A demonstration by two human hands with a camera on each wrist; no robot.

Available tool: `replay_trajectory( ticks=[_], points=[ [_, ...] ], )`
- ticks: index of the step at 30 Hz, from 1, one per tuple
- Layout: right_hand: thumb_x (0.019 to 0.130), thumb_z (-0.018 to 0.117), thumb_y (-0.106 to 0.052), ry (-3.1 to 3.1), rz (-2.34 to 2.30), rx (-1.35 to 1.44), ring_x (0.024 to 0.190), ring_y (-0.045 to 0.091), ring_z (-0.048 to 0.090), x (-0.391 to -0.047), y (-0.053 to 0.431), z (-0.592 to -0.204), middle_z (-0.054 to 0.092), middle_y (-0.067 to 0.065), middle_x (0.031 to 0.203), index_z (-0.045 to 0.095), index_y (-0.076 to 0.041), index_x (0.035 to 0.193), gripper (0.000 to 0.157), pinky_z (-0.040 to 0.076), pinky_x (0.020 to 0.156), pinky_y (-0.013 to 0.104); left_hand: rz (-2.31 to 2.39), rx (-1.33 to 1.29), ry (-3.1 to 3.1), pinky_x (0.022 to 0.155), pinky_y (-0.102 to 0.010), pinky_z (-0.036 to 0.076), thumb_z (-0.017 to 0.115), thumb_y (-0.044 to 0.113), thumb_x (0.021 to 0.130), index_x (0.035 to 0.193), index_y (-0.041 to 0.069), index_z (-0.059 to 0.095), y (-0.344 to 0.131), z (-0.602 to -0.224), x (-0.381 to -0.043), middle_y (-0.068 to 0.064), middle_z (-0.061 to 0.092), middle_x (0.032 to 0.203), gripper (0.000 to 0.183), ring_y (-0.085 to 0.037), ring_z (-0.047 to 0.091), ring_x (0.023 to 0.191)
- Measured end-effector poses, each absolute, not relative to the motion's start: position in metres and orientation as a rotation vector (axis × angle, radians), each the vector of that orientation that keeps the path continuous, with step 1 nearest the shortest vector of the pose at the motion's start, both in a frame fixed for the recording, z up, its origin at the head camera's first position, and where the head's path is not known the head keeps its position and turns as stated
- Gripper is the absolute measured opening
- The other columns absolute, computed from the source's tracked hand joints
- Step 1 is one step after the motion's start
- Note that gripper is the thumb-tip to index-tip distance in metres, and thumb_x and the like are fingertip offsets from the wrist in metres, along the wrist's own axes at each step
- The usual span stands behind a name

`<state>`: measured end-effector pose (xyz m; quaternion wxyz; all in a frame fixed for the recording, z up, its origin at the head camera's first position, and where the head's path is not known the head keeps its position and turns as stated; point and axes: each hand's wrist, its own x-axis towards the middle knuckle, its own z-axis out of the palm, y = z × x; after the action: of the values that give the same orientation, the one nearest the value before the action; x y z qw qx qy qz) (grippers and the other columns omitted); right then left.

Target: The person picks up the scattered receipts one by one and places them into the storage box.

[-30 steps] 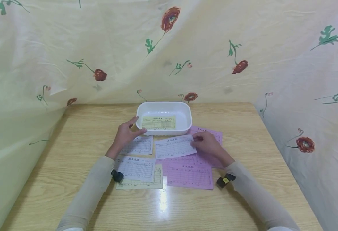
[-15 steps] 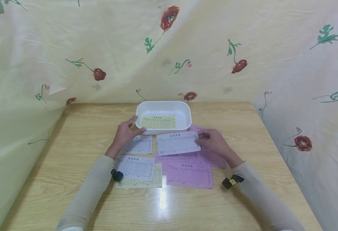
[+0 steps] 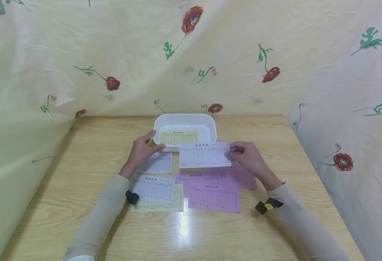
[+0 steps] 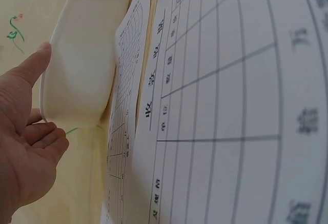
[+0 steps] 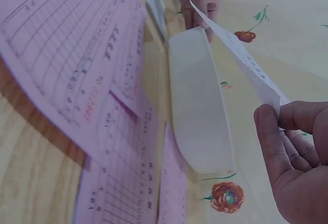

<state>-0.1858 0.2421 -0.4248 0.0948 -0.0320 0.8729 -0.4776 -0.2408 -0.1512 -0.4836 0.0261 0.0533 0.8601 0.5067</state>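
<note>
My right hand [image 3: 248,157] pinches a white receipt slip [image 3: 204,156] by its right edge, thumb in front. Held above the table, the slip overlaps the near right wall of a white plastic tub [image 3: 212,130]. In the right wrist view the slip [image 5: 241,55] stands edge-on, clear of the tub [image 5: 200,101]. My left hand [image 3: 142,152] holds the tub at its near left corner, thumb on the front rim and fingers round the side. The left wrist view shows that thumb on the rim and the other fingers curled beside the tub [image 4: 84,49]. A yellow receipt slip [image 3: 178,137] lies inside the tub.
Pink receipt slips [image 3: 214,199] lie overlapped on the wooden table [image 3: 292,156], right of centre. Two white slips, one behind [image 3: 158,165] and one in front [image 3: 153,188], lie left, the front one over a yellow slip [image 3: 158,207]. Flowered cloth [image 3: 138,72] hangs behind.
My right hand has raised the white slip off the pink slips, moving it up, slightly right and toward the tub. The slip has levelled out. My left hand keeps its place on the tub.
</note>
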Motion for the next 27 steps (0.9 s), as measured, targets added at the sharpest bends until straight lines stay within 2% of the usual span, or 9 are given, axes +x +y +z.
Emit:
replay_trajectory(
  ticks=[5, 12, 19, 24, 27],
  points=[
    [0.093, 0.076, -0.014, 2.544, -1.496, -0.083, 0.1, 0.025, 0.072, -0.189, 0.243, -0.418, 0.072, 0.022, 0.114, 0.066, 0.004, 0.123, 0.036, 0.063, 0.089, 0.039, 1.561, 0.153, 2.655, 0.121, -0.052, 0.035, 0.083, 0.052, 0.081, 0.156, 0.012, 0.042, -0.151, -0.484, -0.241, -0.005, 0.035, 0.164, 0.094, -0.032, 0.033, 0.151],
    [0.094, 0.074, -0.012, 2.545, -1.569, -0.117, 0.096, 0.019, 0.073, -0.196, 0.241, -0.406, 0.07, 0.025, 0.115, 0.064, 0.007, 0.126, 0.039, 0.063, 0.085, 0.029, 1.565, 0.143, 2.651, 0.121, -0.052, 0.034, 0.084, 0.048, 0.083, 0.156, 0.012, 0.041, -0.151, -0.483, -0.241, -0.004, 0.034, 0.165, 0.092, -0.031, 0.032, 0.152],
    [0.093, 0.075, -0.01, 2.552, -1.627, -0.13, 0.088, 0.009, 0.072, -0.209, 0.236, -0.396, 0.069, 0.027, 0.115, 0.063, 0.009, 0.128, 0.041, 0.063, 0.081, 0.027, 1.55, 0.135, 2.648, 0.121, -0.049, 0.035, 0.084, 0.051, 0.081, 0.156, 0.01, 0.041, -0.153, -0.483, -0.242, -0.007, 0.033, 0.165, 0.096, -0.032, 0.033, 0.151],
    [0.095, 0.073, -0.011, 2.543, -1.648, -0.135, 0.09, 0.011, 0.072, -0.221, 0.235, -0.39, 0.069, 0.025, 0.116, 0.063, 0.008, 0.129, 0.04, 0.063, 0.086, 0.032, 1.546, 0.136, 2.645, 0.121, -0.048, 0.036, 0.083, 0.052, 0.081, 0.156, 0.01, 0.041, -0.153, -0.485, -0.243, -0.007, 0.033, 0.165, 0.096, -0.032, 0.033, 0.151],
    [0.096, 0.073, -0.011, 2.529, -1.663, -0.125, 0.092, 0.012, 0.071, -0.228, 0.234, -0.388, 0.068, 0.025, 0.118, 0.061, 0.007, 0.132, 0.042, 0.063, 0.086, 0.03, 1.556, 0.143, 2.641, 0.121, -0.049, 0.036, 0.083, 0.052, 0.081, 0.156, 0.01, 0.041, -0.153, -0.486, -0.244, -0.007, 0.033, 0.165, 0.096, -0.033, 0.033, 0.151]
  ],
)
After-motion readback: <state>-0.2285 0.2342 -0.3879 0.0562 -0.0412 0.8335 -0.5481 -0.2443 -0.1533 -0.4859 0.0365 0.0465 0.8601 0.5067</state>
